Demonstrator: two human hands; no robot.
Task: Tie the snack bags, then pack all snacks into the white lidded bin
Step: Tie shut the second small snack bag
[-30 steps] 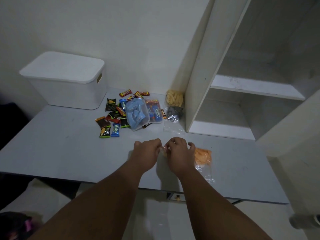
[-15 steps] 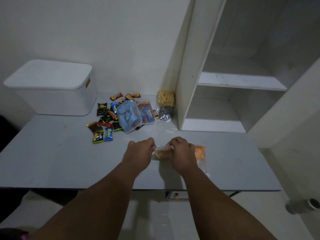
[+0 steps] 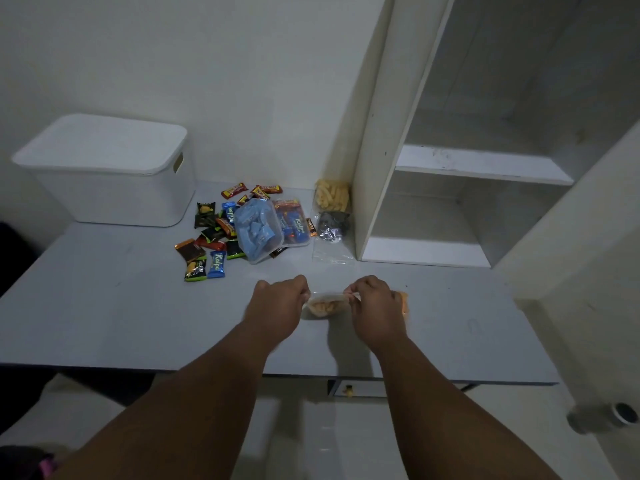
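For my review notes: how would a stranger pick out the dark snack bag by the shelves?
Find the white shelf unit on the right. Two clear bags lie beside its left panel; the dark snack bag is the nearer one. Unlike the yellow puffs bag behind it, it holds dark, shiny pieces.

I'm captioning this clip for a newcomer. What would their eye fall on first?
Over the table, the left hand and right hand pinch a clear bag of orange snacks between them. Behind lies a colourful scatter of wrapped candies, and the white lidded bin stands closed at back left.
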